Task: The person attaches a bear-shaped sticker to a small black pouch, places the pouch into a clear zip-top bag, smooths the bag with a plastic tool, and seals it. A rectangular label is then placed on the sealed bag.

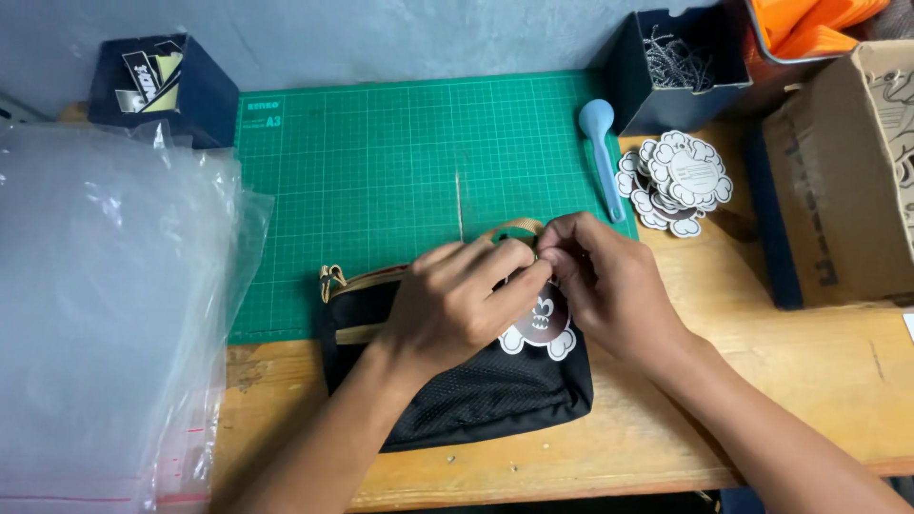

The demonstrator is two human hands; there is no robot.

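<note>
Resting on the near edge of the green cutting mat [381, 171] and the wooden table [809, 381], a black pouch [476, 400] with tan trim lies under both hands. The left hand [457, 300] lies across the pouch's top, its fingers curled and pinched narrow at the far edge, meeting the right hand [600, 276], whose fingertips are likewise pinched tight at the same spot. What exactly sits between the fingertips is too small to tell. A flower-shaped tag [543, 328], white-edged with a dark centre, lies on the pouch just below the meeting fingers, partly covered by them. A tan loop [514, 227] shows just beyond the hands. To the far right, a stack of similar tags [678, 181] lies beside a light blue tool [600, 152]. A dark box [676, 71] holding strings stands beyond them, and a cardboard box [838, 181] sits at the right. Clear plastic bags [105, 314] pile at the left.
</note>
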